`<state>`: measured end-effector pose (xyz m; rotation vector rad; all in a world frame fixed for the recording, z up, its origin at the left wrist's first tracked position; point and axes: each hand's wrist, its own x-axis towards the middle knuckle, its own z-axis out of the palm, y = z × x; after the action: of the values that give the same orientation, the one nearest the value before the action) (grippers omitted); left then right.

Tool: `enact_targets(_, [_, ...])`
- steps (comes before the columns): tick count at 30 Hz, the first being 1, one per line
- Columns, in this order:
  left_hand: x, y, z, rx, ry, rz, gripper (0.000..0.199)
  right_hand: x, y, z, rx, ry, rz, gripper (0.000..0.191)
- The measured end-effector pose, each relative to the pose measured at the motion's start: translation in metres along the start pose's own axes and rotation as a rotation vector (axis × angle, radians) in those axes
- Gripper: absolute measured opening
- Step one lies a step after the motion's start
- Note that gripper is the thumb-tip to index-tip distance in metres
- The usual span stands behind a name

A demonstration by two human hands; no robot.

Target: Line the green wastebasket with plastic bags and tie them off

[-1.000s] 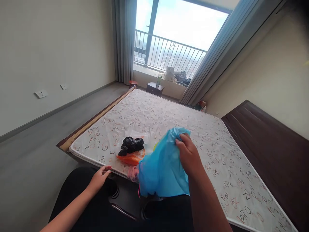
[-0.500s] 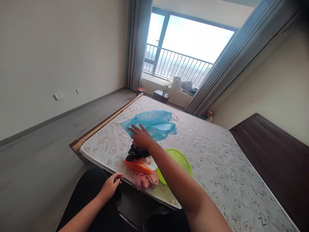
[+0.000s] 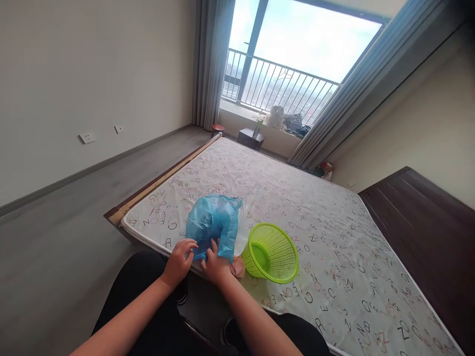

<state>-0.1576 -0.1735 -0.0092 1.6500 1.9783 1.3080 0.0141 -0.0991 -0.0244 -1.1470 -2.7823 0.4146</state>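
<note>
The person's 2 forearms reach in from the near edge over black-clad legs toward the near left corner of the mattress (image 3: pixel 334 232). The left hand (image 3: pixel 180 259) has its fingers curled onto the near left edge of the blue bag (image 3: pixel 214 225), thumb and fingertips pinching the thin plastic. The right hand (image 3: pixel 215 262) sits just beside it, touching the bag's near right edge, fingers bent and closed on a fold of the film. The bag lies bunched on the mattress by that near corner, rising in a crumpled mound just beyond the 2 hands. A bit of pink cloth (image 3: pixel 237 268) shows at the mattress edge, just right of the right hand. Right of the bag and very near it, a green basket (image 3: pixel 272 252) lies tipped on its side, its open mouth facing the near left. The mattress cover is pale and printed with scattered letters, and it spreads far and right. A wooden bed frame (image 3: pixel 163 180) runs along its left side, with grey floor (image 3: pixel 74 232) to the left. A dark headboard (image 3: pixel 426 217) stands at the right. At the far end, a small stool (image 3: pixel 217 129) and a dark box (image 3: pixel 251 139) stand below the window (image 3: pixel 297 54), with grey curtains (image 3: pixel 211 64) on both sides.
</note>
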Motion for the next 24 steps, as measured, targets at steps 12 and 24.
enact_targets(12, [0.128, -0.045, 0.120, 0.425, -0.589, -0.108, 0.052, 0.096, 0.042, -0.004, 0.102, 0.237, 0.364, 0.043])
enact_targets(24, [0.083, -0.125, 0.173, 0.546, -0.501, -0.075, 0.067, 0.096, 0.115, 0.136, 0.088, 0.163, 0.572, 0.058])
